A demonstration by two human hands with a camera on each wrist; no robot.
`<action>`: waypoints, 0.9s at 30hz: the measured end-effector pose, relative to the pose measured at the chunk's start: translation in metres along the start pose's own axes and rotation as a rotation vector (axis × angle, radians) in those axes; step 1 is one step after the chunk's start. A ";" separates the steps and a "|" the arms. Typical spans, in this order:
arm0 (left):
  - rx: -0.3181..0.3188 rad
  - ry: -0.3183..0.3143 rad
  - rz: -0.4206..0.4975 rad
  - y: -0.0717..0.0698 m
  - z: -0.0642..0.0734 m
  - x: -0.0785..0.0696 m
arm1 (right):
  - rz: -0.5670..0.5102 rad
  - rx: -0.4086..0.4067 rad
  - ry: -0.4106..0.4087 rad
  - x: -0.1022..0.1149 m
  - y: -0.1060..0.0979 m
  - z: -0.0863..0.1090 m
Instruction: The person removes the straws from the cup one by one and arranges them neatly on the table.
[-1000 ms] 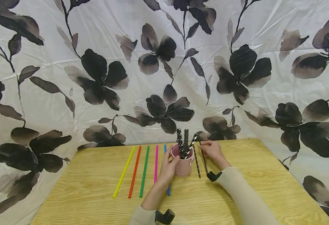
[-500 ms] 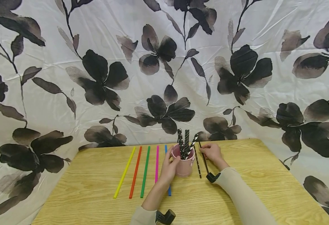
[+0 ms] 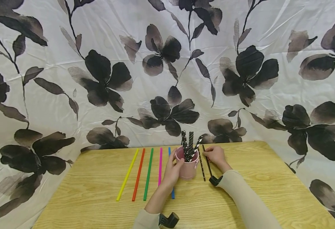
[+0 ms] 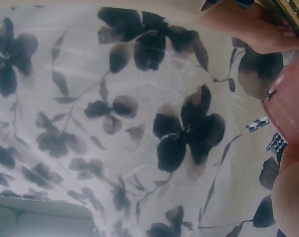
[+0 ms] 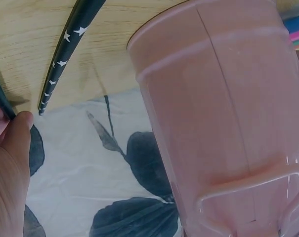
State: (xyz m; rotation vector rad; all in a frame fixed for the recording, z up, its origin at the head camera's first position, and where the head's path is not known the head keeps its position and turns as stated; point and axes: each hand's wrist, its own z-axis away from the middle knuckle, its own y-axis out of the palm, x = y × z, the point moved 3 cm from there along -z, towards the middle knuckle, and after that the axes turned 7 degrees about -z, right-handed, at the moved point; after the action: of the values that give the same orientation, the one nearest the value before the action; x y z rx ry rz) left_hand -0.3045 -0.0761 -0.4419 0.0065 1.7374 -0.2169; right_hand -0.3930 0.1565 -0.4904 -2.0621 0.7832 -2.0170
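Observation:
In the head view, my left hand (image 3: 171,171) grips the left side of a small pink bucket (image 3: 188,171), thumb toward its front. Several black-and-white patterned paper straws (image 3: 191,143) stand in the bucket, leaning slightly. My right hand (image 3: 216,156) pinches a plain-looking dark straw (image 3: 208,165) near its far end; the straw lies along the table, and its near end is by the wrist camera. Between that straw and the bucket lies a black straw with white stars (image 5: 60,63), untouched. The right wrist view shows the bucket's handle (image 5: 248,185) close up.
Left of the bucket, yellow (image 3: 127,175), red (image 3: 138,175), green (image 3: 148,175), pink (image 3: 160,165) and blue straws (image 3: 173,193) lie in a row; my left arm partly covers the last two. A flower-print cloth (image 3: 167,79) hangs behind the wooden table (image 3: 84,190).
My right hand has shifted very slightly toward me with the dark straw. The left hand and the bucket stay in place.

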 end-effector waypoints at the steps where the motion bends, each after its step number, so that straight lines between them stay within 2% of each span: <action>1: 0.000 0.005 0.000 0.000 0.000 0.000 | 0.005 0.000 -0.004 0.000 0.000 -0.001; 10: -0.006 -0.012 0.017 0.001 0.000 0.000 | 0.066 -0.003 -0.054 -0.002 0.000 -0.004; 17: 0.005 -0.018 0.018 0.001 -0.001 -0.002 | 0.071 -0.013 -0.028 -0.002 0.000 -0.004; 20: 0.017 -0.024 0.030 0.000 0.001 -0.006 | 0.071 -0.021 -0.029 -0.001 0.000 -0.004; 27: 0.013 -0.025 0.020 -0.002 0.010 -0.027 | 0.073 -0.027 -0.026 -0.003 0.001 -0.005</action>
State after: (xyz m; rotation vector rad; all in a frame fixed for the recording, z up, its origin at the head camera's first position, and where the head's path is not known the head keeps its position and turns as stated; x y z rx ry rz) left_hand -0.2896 -0.0764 -0.4167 0.0305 1.7104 -0.2123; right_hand -0.3980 0.1584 -0.4931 -2.0389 0.8724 -1.9478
